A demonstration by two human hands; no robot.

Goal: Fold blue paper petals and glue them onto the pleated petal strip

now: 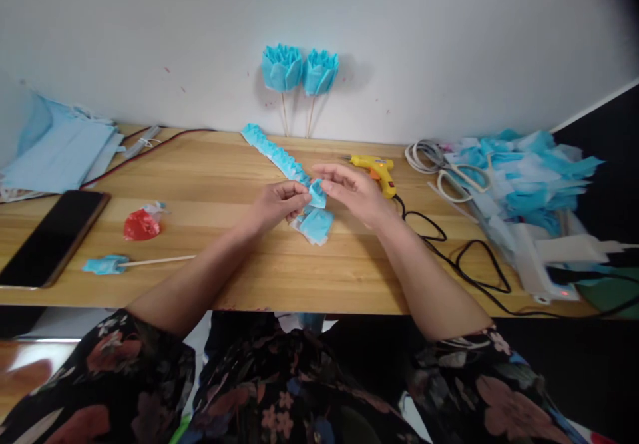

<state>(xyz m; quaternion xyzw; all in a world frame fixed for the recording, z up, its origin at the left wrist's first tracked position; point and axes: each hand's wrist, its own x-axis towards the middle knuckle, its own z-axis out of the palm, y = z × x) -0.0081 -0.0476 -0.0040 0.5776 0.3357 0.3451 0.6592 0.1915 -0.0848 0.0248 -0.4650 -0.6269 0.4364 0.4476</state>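
Between my two hands, over the middle of the wooden table, is a small folded piece of blue mask fabric [318,194]. My left hand [281,203] pinches its left side with thumb and forefinger. My right hand [357,193] grips its upper right side, the other fingers stretched out beyond it. Just below lie several flat blue fabric pieces [317,225], partly under my left fingertips. A row of folded blue petals [274,154] runs from my hands up toward the wall. Right of my right hand rests a yellow glue gun [372,164].
Two blue fabric flowers on sticks [282,68] lean on the wall. At left are blue face masks [60,144], a phone [52,239], a red wrapper [142,223] and a stick with blue fabric [107,264]. Scissors [462,183], fabric scraps [539,171], a power strip [536,264] and cords lie right.
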